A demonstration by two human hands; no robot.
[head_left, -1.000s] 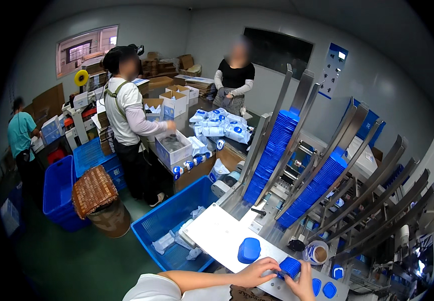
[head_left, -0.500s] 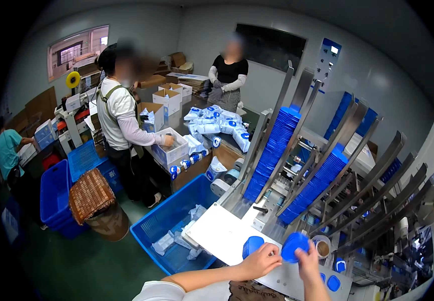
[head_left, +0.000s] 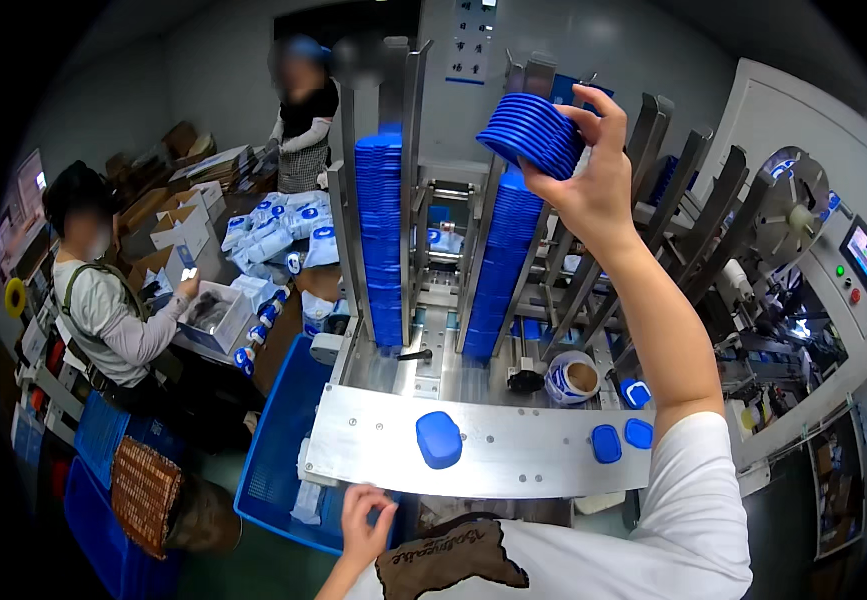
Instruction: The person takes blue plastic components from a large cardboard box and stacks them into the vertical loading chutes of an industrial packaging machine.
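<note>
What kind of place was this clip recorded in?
Most likely a factory packing line: the right hand lifts a stack of blue lids toward a machine's slanted metal feed chutes, while co-workers pack cartons at tables behind.

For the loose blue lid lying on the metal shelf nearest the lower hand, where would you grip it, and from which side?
Probably from above, pinching its two longer edges: the blue lid lies flat and alone on the metal shelf, with bare metal all round. The left hand is nearest, below the shelf edge.
</note>
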